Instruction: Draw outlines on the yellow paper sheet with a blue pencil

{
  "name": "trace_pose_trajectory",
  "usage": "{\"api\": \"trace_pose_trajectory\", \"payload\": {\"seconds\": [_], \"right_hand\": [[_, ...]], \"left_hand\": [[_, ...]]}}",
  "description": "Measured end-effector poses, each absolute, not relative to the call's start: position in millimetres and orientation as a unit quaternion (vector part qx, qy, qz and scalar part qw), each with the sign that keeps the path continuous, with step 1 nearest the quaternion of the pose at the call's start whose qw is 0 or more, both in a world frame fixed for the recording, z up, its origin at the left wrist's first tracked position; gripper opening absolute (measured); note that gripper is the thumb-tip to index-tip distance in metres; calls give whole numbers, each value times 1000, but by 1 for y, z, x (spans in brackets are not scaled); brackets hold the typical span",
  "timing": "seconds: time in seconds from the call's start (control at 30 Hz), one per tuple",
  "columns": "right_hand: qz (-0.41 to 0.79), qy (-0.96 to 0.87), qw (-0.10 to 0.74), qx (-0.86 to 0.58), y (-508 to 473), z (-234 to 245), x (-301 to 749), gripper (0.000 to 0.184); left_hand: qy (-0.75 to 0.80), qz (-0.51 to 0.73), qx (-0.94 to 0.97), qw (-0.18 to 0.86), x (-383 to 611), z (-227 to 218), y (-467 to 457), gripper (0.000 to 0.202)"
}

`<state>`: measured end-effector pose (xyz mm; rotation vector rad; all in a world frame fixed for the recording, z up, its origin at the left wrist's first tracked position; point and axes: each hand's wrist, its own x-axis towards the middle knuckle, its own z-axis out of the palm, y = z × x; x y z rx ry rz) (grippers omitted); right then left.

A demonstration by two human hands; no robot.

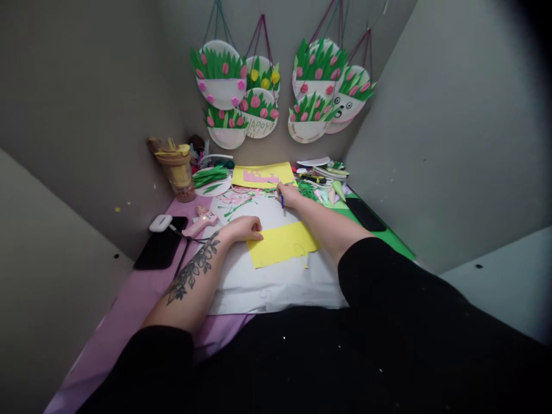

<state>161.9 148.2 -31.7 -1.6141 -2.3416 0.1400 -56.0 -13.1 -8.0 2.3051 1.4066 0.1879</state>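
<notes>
My left hand (245, 228) lies on the white sheet (276, 282), fingers curled, touching the left edge of a yellow paper strip (282, 243). My right hand (288, 194) reaches farther back and is closed on a small blue-tipped tool (282, 202), a pen or cutter, near pink and green paper scraps (241, 202). A second yellow sheet with a pink cut-out (261, 174) lies behind the scraps.
A pink glue gun (200, 221), a black phone (161, 249) and a white case (160, 222) lie at left. A jar (178, 168) and a plate of green strips (211, 179) stand behind. Decorated paper plates (221, 77) hang on the wall. Craft supplies (323, 175) are piled at right.
</notes>
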Motion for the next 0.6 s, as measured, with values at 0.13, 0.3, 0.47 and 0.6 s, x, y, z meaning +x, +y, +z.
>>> {"api": "trace_pose_trajectory", "payload": {"seconds": [0.13,0.3,0.47,0.6], "right_hand": [[83,-789,193,-577,151,-27,167,42],[167,-784,370,-470,119,-7,172,40],[281,-835,329,-341,35,6,178,40],[285,-849,292,-335,-15,-5,180,31]], "left_hand": [[507,74,831,218,-56,-12,-11,32],[506,74,832,217,-56,-11,-12,32],[493,84,836,227,-53,-9,-14,32],[444,111,861,220,-50,-10,-14,36]]}}
